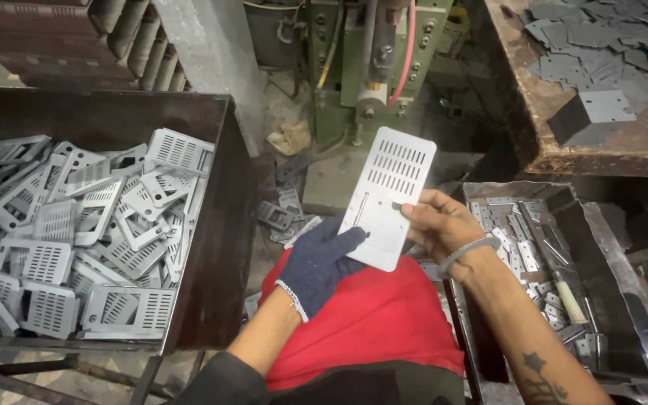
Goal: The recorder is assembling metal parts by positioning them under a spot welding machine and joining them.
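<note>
Head view: one slotted metal plate is held up over the lap, left hand in a dark glove pinching its lower edge, bare right hand gripping its side. Left bin is piled with plates, so plenty looks left.

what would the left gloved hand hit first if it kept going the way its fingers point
The left hand points up and to the right, and its fingers already touch the slotted metal plate. Beyond that lies the bare right hand, though depth is hard to judge.
</note>
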